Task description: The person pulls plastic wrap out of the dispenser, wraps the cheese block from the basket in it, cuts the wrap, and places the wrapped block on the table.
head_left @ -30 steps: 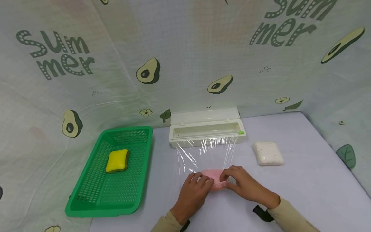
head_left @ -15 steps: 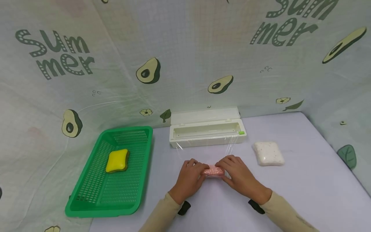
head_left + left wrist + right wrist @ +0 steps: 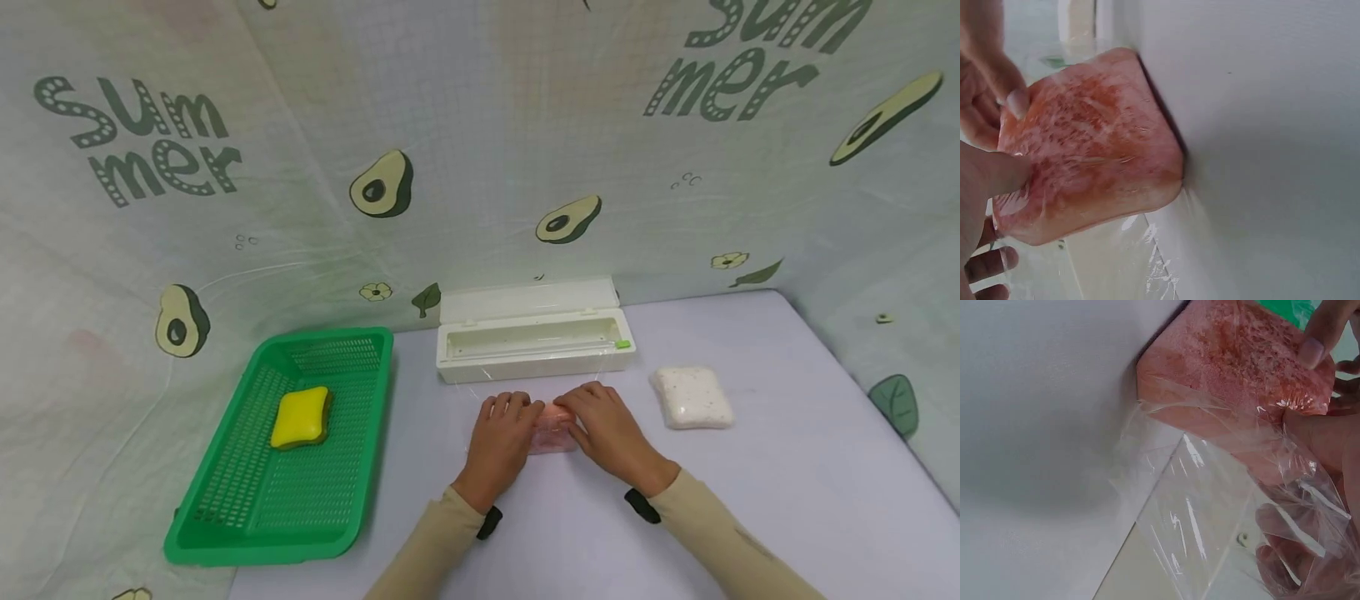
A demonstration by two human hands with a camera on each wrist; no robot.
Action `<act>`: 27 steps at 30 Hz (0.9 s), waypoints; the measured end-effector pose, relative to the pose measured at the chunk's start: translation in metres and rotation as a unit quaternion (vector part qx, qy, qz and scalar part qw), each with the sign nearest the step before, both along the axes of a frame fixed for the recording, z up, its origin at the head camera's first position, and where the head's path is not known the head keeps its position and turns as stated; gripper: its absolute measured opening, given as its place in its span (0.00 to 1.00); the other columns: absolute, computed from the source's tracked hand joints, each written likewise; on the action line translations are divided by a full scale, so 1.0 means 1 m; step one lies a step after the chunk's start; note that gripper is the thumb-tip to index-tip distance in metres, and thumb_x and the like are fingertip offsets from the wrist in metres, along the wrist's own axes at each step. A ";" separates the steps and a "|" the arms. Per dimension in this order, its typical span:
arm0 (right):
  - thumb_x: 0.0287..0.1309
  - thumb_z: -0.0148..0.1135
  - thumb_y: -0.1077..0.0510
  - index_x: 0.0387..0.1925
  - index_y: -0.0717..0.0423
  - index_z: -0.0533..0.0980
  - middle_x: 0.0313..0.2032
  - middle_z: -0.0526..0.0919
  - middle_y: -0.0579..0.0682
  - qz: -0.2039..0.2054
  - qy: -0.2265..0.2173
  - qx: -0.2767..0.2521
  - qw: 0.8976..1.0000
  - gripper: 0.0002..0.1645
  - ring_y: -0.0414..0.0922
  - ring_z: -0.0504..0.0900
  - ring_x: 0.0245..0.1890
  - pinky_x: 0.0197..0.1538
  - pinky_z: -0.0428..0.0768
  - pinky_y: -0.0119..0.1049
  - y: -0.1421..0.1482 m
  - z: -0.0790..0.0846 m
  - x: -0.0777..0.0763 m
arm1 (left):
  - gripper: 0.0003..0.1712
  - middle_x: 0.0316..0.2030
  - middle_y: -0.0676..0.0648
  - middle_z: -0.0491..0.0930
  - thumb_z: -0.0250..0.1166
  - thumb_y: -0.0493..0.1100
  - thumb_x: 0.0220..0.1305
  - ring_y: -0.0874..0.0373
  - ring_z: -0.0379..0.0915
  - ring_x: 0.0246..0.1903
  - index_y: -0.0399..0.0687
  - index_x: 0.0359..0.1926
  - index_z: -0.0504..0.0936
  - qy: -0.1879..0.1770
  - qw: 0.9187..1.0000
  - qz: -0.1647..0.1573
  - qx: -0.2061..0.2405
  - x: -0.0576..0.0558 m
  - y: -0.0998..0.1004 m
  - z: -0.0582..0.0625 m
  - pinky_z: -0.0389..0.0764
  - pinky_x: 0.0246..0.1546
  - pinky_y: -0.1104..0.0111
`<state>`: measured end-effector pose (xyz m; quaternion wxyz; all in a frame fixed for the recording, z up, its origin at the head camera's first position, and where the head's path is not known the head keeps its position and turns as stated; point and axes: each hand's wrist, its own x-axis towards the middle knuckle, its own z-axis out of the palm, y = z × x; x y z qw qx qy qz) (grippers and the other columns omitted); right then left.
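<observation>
Both hands hold a pink, square, sponge-like pad (image 3: 553, 432) partly wrapped in clear plastic film (image 3: 1188, 506). In the head view my left hand (image 3: 501, 446) grips its left side and my right hand (image 3: 611, 429) its right side. In the left wrist view the mottled red underside of the pad (image 3: 1097, 144) faces the camera, tilted off the table, with both thumbs pressed on it. Loose film hangs beside it in the right wrist view. From the pad, film runs toward a white dispenser box (image 3: 536, 367) with its lid raised. Fingers behind the pad are partly hidden.
A green basket (image 3: 363, 467) on the left holds a yellow sponge-like pad (image 3: 300, 418). A white speckled pad (image 3: 692, 398) lies on the white table (image 3: 765, 492) to the right. A printed curtain (image 3: 465, 167) hangs behind the table.
Both hands have moved away from the wearer, toward the dispenser box, with the pink pad. The pad has been turned up and the film between it and the box has become shorter.
</observation>
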<state>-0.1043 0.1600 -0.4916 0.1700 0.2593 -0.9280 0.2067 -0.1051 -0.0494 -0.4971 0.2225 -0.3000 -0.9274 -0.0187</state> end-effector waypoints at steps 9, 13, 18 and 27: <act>0.52 0.81 0.64 0.50 0.60 0.84 0.51 0.83 0.59 -0.040 0.039 0.057 0.997 0.23 0.60 0.80 0.56 0.60 0.78 0.56 -0.006 -0.003 -0.012 | 0.56 0.66 0.50 0.77 0.83 0.68 0.48 0.54 0.71 0.65 0.52 0.73 0.70 0.004 0.994 0.026 -0.109 -0.004 0.003 -0.015 0.71 0.67 0.60; 0.52 0.80 0.63 0.56 0.59 0.81 0.53 0.83 0.58 -0.045 0.058 0.096 0.993 0.29 0.59 0.80 0.57 0.60 0.78 0.57 -0.011 -0.009 -0.009 | 0.62 0.69 0.48 0.75 0.84 0.69 0.46 0.52 0.69 0.69 0.51 0.76 0.68 -0.017 0.993 0.029 -0.112 -0.011 0.002 -0.019 0.69 0.70 0.58; 0.45 0.85 0.56 0.64 0.60 0.77 0.59 0.82 0.60 -0.049 0.075 0.112 0.990 0.43 0.58 0.78 0.59 0.60 0.74 0.57 -0.014 -0.018 -0.003 | 0.62 0.72 0.46 0.73 0.85 0.67 0.45 0.50 0.69 0.71 0.50 0.77 0.69 -0.043 0.994 0.027 -0.101 -0.016 0.001 -0.019 0.68 0.72 0.56; 0.40 0.88 0.48 0.66 0.61 0.76 0.62 0.81 0.61 -0.047 0.082 0.122 0.988 0.51 0.60 0.75 0.65 0.62 0.71 0.59 -0.016 -0.029 -0.010 | 0.53 0.65 0.47 0.77 0.82 0.62 0.52 0.50 0.70 0.68 0.50 0.75 0.73 -0.047 0.994 0.033 -0.089 -0.027 0.005 -0.023 0.68 0.71 0.55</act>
